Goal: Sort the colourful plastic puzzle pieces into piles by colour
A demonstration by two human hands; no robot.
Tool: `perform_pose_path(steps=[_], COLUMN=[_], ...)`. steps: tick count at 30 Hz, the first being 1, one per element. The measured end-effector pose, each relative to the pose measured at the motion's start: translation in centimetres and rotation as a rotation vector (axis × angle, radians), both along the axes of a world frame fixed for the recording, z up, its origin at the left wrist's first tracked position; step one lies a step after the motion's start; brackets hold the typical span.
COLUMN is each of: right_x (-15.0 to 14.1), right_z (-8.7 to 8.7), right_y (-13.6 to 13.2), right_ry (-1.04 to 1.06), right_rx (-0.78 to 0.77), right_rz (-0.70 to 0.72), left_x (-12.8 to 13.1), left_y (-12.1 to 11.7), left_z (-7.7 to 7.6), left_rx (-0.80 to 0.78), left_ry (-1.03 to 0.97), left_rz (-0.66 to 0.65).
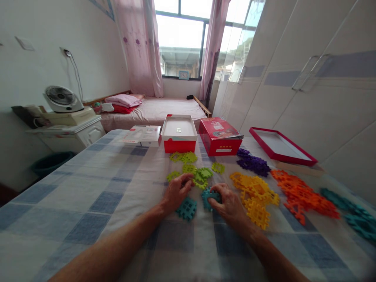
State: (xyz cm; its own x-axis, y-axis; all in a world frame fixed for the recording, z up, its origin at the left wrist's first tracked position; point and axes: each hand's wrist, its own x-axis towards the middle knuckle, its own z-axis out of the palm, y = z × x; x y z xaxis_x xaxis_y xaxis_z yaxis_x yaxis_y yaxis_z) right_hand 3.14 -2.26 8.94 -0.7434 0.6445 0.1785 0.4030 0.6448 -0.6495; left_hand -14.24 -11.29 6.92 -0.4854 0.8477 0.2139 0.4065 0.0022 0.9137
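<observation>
My right hand [227, 201] pinches a teal interlocking plastic piece [207, 198] between thumb and fingers, low over the tablecloth. To its left, my left hand [177, 190] has its thumb and fingers apart, with the fingertips at the edge of the lime-green pieces [201, 183]; whether they touch one cannot be told. Another teal notched square piece [187, 208] lies just below my left hand. More lime-green pieces [188, 157] are scattered beyond both hands. Close by on the right is a heap of yellow pieces [257, 192].
Farther right lie purple pieces [254, 164], orange pieces [305, 192] and dark teal pieces [360, 223]. Along the back stand a flat white box [143, 135], an open red-and-white box [179, 145], a red box [220, 137] and a red-rimmed lid [282, 147]. A checked cloth [108, 201] covers the table.
</observation>
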Motion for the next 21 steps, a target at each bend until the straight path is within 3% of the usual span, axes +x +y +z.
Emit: perform_pose_path(steps=[5,8,11,13,16,19,21], right_x=[0.5,0.6,0.0,-0.9,-2.5,-3.6,-3.9], right_z=[0.3,2.0,3.9,4.2,3.2,1.5,0.8], right_y=[0.7,0.8,-0.2,-1.4,-3.4,-4.4,-4.7], right_ry=[-0.023,0.081,0.168,0.124,0.034,-0.026,-0.069], right_rx=[-0.008,-0.214,-0.487,-0.56,-0.397,-0.164,-0.09], right_rz=[-0.017,-0.018,0.123,0.218,0.26,0.217,0.187], left_x=[-0.6,-0.6,-0.5,-0.5,-0.6,-0.6,-0.6], left_y=[0.4,0.4,0.3,0.3,0.2,0.3,0.3], left_z=[-0.2,-0.1,0.3,0.6,0.8,0.6,0.4], left_rx=[0.026,0.023,0.037,0.057,0.076,0.066,0.057], left_ry=[-0.168,-0.21,-0.254,-0.283,-0.309,-0.317,-0.32], left_rz=[0.045,0.043,0.059,0.08,0.087,0.068,0.059])
